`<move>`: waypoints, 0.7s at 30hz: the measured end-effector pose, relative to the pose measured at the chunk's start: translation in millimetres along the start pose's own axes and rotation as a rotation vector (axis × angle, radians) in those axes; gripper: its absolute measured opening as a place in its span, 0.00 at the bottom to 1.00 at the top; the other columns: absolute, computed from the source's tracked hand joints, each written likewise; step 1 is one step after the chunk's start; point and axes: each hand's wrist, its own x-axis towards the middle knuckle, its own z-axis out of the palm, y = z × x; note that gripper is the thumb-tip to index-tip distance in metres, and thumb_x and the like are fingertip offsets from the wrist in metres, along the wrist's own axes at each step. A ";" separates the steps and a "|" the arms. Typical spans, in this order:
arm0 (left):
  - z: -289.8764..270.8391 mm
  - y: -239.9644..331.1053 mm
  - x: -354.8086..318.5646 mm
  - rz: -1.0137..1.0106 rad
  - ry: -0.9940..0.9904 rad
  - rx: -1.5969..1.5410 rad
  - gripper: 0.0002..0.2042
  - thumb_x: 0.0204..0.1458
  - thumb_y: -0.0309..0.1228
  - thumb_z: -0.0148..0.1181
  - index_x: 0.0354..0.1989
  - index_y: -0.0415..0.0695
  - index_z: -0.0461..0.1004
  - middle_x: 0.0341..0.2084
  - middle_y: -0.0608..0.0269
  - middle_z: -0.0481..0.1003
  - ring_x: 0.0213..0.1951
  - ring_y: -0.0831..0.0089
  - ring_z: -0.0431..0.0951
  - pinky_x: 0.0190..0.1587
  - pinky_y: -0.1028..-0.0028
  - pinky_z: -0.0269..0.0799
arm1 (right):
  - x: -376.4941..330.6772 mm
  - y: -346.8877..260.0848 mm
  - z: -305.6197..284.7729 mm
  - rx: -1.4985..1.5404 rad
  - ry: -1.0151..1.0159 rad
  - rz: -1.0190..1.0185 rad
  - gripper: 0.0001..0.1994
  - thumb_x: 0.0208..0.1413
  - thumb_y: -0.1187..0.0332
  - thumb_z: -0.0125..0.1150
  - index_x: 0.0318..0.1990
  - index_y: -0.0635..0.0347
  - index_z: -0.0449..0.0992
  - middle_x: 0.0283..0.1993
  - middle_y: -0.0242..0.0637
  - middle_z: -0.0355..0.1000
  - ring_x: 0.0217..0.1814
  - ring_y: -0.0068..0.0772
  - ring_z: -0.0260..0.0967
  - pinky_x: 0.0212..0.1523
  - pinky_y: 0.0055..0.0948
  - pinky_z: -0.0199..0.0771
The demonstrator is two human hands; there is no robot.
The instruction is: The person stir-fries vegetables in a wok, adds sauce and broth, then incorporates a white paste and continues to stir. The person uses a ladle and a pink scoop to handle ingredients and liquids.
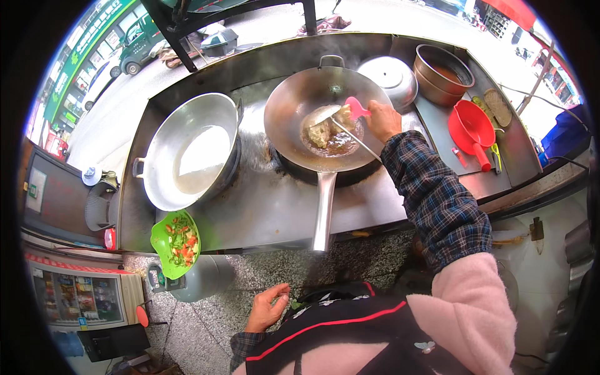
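Observation:
My right hand (382, 122) is closed on a pink plastic scoop (357, 108), tipped over the wok (287, 100). Beneath that hand, a metal ladle (325, 114) lies with its bowl at the food and its thin handle slanting toward my sleeve. Lumpy pale-brown food (322, 133) sits in dark bubbling liquid at the wok's bottom. The wok's long metal handle points toward me. Down by my apron, my left hand (269, 308) is loosely curled, with nothing visible in it.
Left on the steel stove stands a wide pan (153, 169) of cloudy liquid. A green basin (160, 234) of cut vegetables is at the front left, above a gas cylinder (209, 281). Right are a domed lid (390, 78), a deep pot (431, 84) and a red scoop (470, 128).

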 end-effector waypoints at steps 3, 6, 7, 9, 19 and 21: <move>1.3 3.2 3.0 -0.006 -0.001 0.014 0.15 0.54 0.26 0.59 0.49 0.34 0.74 0.39 0.54 0.80 0.42 0.69 0.80 0.48 0.71 0.73 | -2.4 -2.3 -8.8 -0.083 0.029 -0.144 0.09 0.54 0.65 0.59 0.38 0.60 0.70 0.36 0.47 0.76 0.38 0.54 0.74 0.38 0.48 0.73; -1.3 4.2 7.8 0.018 -0.033 0.018 0.15 0.54 0.26 0.59 0.49 0.34 0.74 0.39 0.53 0.80 0.42 0.68 0.80 0.48 0.71 0.73 | -8.6 3.9 -25.8 -0.118 0.094 -0.180 0.08 0.54 0.66 0.58 0.37 0.60 0.70 0.36 0.47 0.76 0.38 0.54 0.75 0.38 0.48 0.74; -2.8 4.1 10.6 0.032 -0.049 0.017 0.15 0.54 0.26 0.59 0.49 0.34 0.74 0.40 0.53 0.80 0.42 0.68 0.80 0.48 0.71 0.73 | -13.1 6.7 -32.3 -0.085 0.105 -0.139 0.08 0.55 0.66 0.57 0.38 0.60 0.70 0.36 0.48 0.76 0.39 0.54 0.75 0.38 0.47 0.74; -7.2 3.1 17.1 0.081 -0.091 0.039 0.15 0.53 0.27 0.59 0.49 0.34 0.74 0.40 0.53 0.80 0.42 0.67 0.80 0.48 0.71 0.73 | -24.9 11.9 -45.8 0.056 0.155 -0.014 0.12 0.54 0.63 0.59 0.39 0.62 0.73 0.36 0.49 0.76 0.40 0.53 0.75 0.39 0.47 0.74; -46.9 -27.6 36.0 0.279 -0.455 0.106 0.15 0.54 0.25 0.57 0.50 0.34 0.74 0.40 0.54 0.80 0.44 0.69 0.80 0.50 0.72 0.73 | -216.9 17.4 -109.4 1.481 0.209 0.657 0.09 0.58 0.69 0.60 0.41 0.65 0.72 0.27 0.28 0.66 0.17 0.10 0.52 0.14 0.14 0.46; -54.8 -39.5 35.6 0.314 -0.535 0.131 0.15 0.54 0.26 0.58 0.50 0.34 0.74 0.40 0.54 0.80 0.44 0.69 0.80 0.50 0.72 0.73 | -286.5 4.4 -119.8 1.510 0.310 0.704 0.08 0.60 0.69 0.58 0.41 0.63 0.72 0.26 0.28 0.66 0.16 0.10 0.52 0.14 0.13 0.47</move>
